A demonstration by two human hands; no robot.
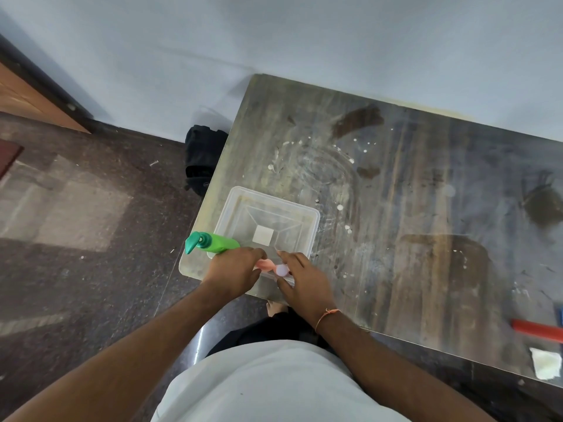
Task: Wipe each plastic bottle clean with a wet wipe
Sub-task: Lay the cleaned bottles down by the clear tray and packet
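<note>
Left grip: left hand (234, 271) curled down over the near edge of the clear plastic tub, fingers apparently closed on the small pink plastic bottle (265, 264); hold partly hidden
Right grip: right hand (301, 277) fingers bent around the bottle's pale lilac round cap (282, 270) and a strip of clear or white material under the palm, possibly the wet wipe; could not be told for certain
Pink bottle: lay roughly sideways between the two hands, at the tub's near rim, cap toward the right hand
Green bottle: tall green plastic pump bottle with a teal spout (210, 242) lay on its side just left of the left hand, against the tub's left corner, untouched
Tub: square translucent plastic container (307, 229) at the near left corner of the worn, stained wooden table (396, 208); a small white square on its floor
Further out: folded white wipe or tissue (545, 362) and a red bar-shaped object (536, 330) at the table's near right edge, well apart from the hands
Step in hand: judged as taking up or starting on the pink bottle; green bottle likely not yet done
Next move: called for steadying the bottle with the left hand while rubbing a wipe around body and cap with the right
</note>
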